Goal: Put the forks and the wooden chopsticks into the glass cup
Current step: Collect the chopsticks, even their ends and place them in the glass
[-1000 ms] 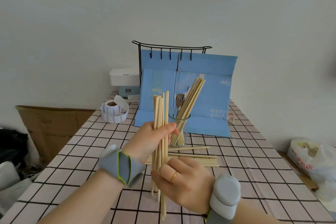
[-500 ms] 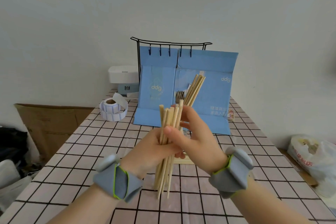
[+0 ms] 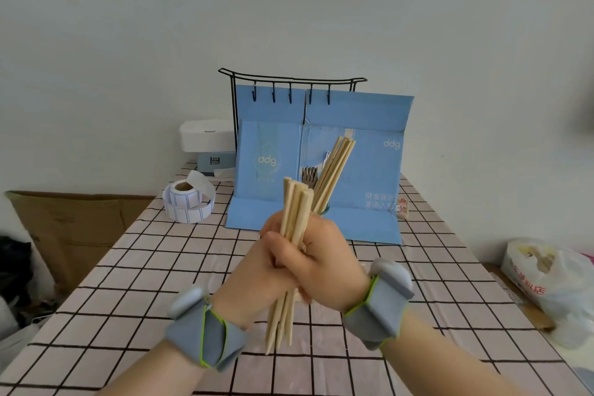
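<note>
Both hands clasp one upright bundle of wooden chopsticks [image 3: 296, 202] above the checked table. My left hand [image 3: 257, 270] grips it from the left, my right hand [image 3: 328, 264] wraps it from the right. The bundle's lower tips [image 3: 278, 328] hang below the hands. Behind the hands stands the glass cup [image 3: 324, 209], mostly hidden; only a bit of its rim shows. Several more chopsticks [image 3: 337, 167] lean to the right in the cup, next to fork tines [image 3: 309, 175].
A blue folded cardboard [image 3: 363, 170] stands behind the cup under a black wire hook rack [image 3: 291, 79]. A label roll [image 3: 186, 202] and a white box [image 3: 207, 135] sit at the back left. A plastic bag [image 3: 553, 276] lies off the table's right edge.
My right hand has closed around the bundle from the right, joining the left hand. The chopsticks have been squared up into a tighter bundle and sit a little lower.
</note>
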`<move>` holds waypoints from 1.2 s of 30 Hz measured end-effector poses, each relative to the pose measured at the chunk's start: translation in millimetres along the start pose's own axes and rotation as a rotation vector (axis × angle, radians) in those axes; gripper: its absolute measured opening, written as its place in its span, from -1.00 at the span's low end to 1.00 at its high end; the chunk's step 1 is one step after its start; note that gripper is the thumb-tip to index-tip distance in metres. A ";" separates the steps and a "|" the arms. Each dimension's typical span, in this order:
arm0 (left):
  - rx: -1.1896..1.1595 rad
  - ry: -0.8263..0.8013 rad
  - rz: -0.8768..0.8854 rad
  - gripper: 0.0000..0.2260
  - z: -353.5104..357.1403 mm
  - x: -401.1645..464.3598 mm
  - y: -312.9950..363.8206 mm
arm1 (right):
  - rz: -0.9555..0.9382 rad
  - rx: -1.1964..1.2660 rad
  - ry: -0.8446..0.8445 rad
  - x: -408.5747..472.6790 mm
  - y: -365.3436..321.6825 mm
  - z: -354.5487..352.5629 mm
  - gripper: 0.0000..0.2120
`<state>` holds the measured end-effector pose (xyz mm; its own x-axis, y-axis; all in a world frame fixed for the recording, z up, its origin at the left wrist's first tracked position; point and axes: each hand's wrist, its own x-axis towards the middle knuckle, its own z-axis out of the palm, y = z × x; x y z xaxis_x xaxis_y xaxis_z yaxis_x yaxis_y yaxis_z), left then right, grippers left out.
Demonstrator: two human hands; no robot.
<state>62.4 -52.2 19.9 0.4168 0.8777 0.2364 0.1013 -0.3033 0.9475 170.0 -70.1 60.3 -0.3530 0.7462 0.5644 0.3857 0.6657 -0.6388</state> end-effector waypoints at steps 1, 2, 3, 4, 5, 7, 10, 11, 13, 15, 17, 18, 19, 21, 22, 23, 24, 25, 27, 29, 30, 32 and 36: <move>-0.001 -0.010 0.022 -0.74 0.0 0.2 2.1 | 0.026 0.009 0.023 1.4 1.5 -1.5 -0.67; -0.014 -0.016 0.058 -0.72 -0.3 -0.5 4.8 | 0.064 0.042 0.061 2.9 2.4 -2.9 -0.72; -0.020 -0.023 0.072 -0.73 1.9 -0.1 7.4 | 0.111 0.113 0.108 5.0 3.3 -4.6 -0.79; -0.027 -0.016 0.078 -0.77 3.7 1.4 7.6 | 0.154 0.185 0.161 8.1 3.3 -7.0 -0.80; -0.037 -0.008 0.088 -0.81 5.4 2.2 7.2 | 0.178 0.216 0.211 11.4 5.2 -10.5 -0.78; -0.031 -0.016 0.114 -0.92 5.1 7.3 9.9 | 0.133 0.129 0.261 20.0 6.2 -19.8 -0.77; 0.043 -0.109 0.187 -0.88 -0.3 31.6 25.4 | 0.046 -0.033 0.339 39.2 5.0 -41.1 -0.84; 0.066 -0.124 0.214 -0.87 -2.6 43.3 33.5 | 0.004 -0.072 0.394 48.8 5.7 -50.2 -0.78; 0.105 -0.133 0.261 -0.89 -7.4 68.8 49.7 | -0.079 -0.167 0.505 71.6 8.0 -67.8 -0.66; 0.136 -0.130 0.291 -0.88 -10.0 94.2 65.0 | -0.092 -0.239 0.547 96.8 12.0 -83.8 -0.67; 0.163 -0.116 0.324 -0.83 -11.3 114.9 72.8 | -0.063 -0.266 0.544 118.5 18.5 -95.1 -0.71; 0.175 -0.112 0.341 -0.80 -11.9 123.1 73.6 | -0.039 -0.273 0.541 126.3 23.0 -97.6 -0.72; 0.187 -0.113 0.351 -0.78 -12.3 130.2 72.4 | -0.013 -0.291 0.547 131.8 27.4 -98.6 -0.73; 0.204 -0.115 0.327 -0.74 -14.4 138.3 64.1 | 0.050 -0.330 0.539 135.0 35.8 -96.0 -0.73; 0.203 -0.117 0.312 -0.73 -15.2 141.7 57.1 | 0.084 -0.338 0.528 134.5 40.8 -94.0 -0.74; 0.201 -0.120 0.299 -0.74 -15.6 143.7 50.6 | 0.103 -0.341 0.519 133.5 46.0 -91.8 -0.76; 0.204 -0.119 0.286 -0.75 -16.6 145.2 45.2 | 0.115 -0.342 0.513 132.8 51.2 -89.6 -0.77; 0.211 -0.113 0.275 -0.76 -17.8 147.0 40.0 | 0.135 -0.346 0.503 132.2 55.6 -87.8 -0.77; 0.234 -0.097 0.256 -0.78 -19.3 150.7 34.2 | 0.173 -0.342 0.496 133.1 60.8 -85.4 -0.75; 0.230 -0.101 0.234 -0.78 -20.0 152.8 32.2 | 0.181 -0.320 0.503 134.8 63.5 -85.4 -0.72; 0.222 -0.102 0.217 -0.79 -20.2 154.0 29.9 | 0.202 -0.319 0.498 135.8 65.0 -85.2 -0.71; 0.219 -0.096 0.175 -0.84 -21.0 152.4 23.1 | 0.277 -0.344 0.449 135.2 70.8 -83.5 -0.73; 0.023 -0.071 0.090 -0.88 -22.9 144.4 11.2 | 0.318 -0.171 0.399 124.5 85.2 -77.4 -0.58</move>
<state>103.0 79.6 69.5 0.4883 0.8181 0.3038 0.0811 -0.3891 0.9176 224.9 80.1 116.6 0.1427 0.8340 0.5330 0.5655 0.3732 -0.7355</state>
